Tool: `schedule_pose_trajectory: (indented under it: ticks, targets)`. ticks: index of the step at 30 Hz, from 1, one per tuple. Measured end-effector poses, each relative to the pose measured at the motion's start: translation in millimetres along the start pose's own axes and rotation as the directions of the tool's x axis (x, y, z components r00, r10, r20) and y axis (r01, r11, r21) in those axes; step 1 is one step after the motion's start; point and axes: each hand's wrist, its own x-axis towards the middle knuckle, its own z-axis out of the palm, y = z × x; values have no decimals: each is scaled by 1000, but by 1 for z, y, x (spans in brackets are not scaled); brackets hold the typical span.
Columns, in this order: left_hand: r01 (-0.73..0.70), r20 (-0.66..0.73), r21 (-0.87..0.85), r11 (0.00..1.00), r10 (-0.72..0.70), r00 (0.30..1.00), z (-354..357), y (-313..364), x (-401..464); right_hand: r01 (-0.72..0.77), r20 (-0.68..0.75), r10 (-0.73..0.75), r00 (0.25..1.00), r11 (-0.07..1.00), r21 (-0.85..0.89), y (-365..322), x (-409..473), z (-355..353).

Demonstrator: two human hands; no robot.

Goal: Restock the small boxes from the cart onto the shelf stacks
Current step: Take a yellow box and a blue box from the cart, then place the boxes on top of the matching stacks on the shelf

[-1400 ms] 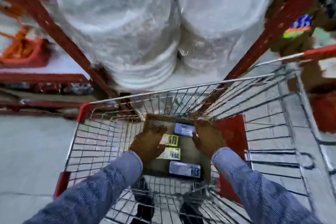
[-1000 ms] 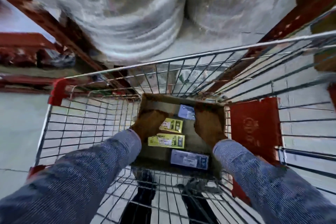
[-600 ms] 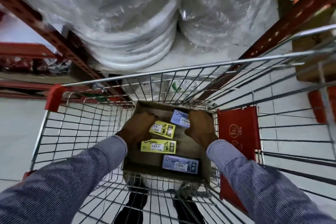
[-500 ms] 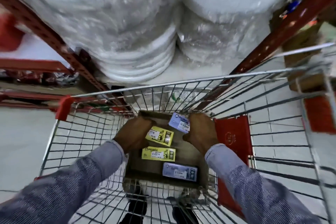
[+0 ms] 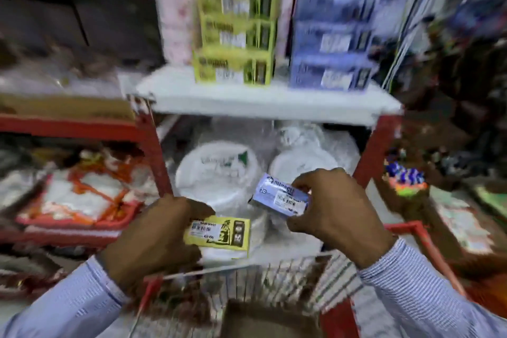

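Observation:
My left hand (image 5: 153, 236) grips a small yellow box (image 5: 218, 233) by its left end, above the wire cart (image 5: 247, 282). My right hand (image 5: 337, 214) holds a small blue box (image 5: 279, 199) tilted, a little higher and to the right. On the white shelf (image 5: 269, 99) above stand a stack of yellow boxes (image 5: 234, 38) on the left and a stack of blue boxes (image 5: 332, 41) on the right. The brown carton (image 5: 263, 318) in the cart shows at the bottom edge. The frame is blurred.
Wrapped stacks of white plates (image 5: 219, 173) fill the level under the white shelf, between red uprights (image 5: 153, 151). Packaged goods (image 5: 79, 195) lie on the red shelf at left. More goods crowd the right side (image 5: 406, 178).
Both hands have lifted out of the carton in the cart, each with a box: yellow in the left, blue in the right. The view has swung up from the cart to the shelf stacks.

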Motion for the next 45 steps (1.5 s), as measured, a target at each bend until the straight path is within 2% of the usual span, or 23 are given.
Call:
schedule_pose_trajectory:
  ticks: [5,8,15,19,25,30,45]
  targets:
    - [-11,-148,69,998,21,989,-85,5,6,43,-190,-50,980,998,-40,-26,11,-101]
    - [-29,-229,77,997,46,972,-122,12,15,35,-253,-47,966,998,-50,-30,20,-134]
    - [-43,-437,83,996,75,896,-172,19,63,-32,-404,-26,914,990,-135,-13,60,-181]
    - [-72,-513,60,996,93,853,-182,23,100,-26,-395,-49,917,983,-183,2,87,-188]
    - [-91,-531,119,989,140,835,-188,27,143,-20,-397,-91,913,963,-268,23,115,-175]
    - [-89,-498,120,989,138,856,-183,22,165,-18,-399,-114,910,950,-312,30,133,-161]
    - [-85,-475,-34,996,58,878,-177,14,178,29,-441,-98,892,986,-162,37,139,-150]
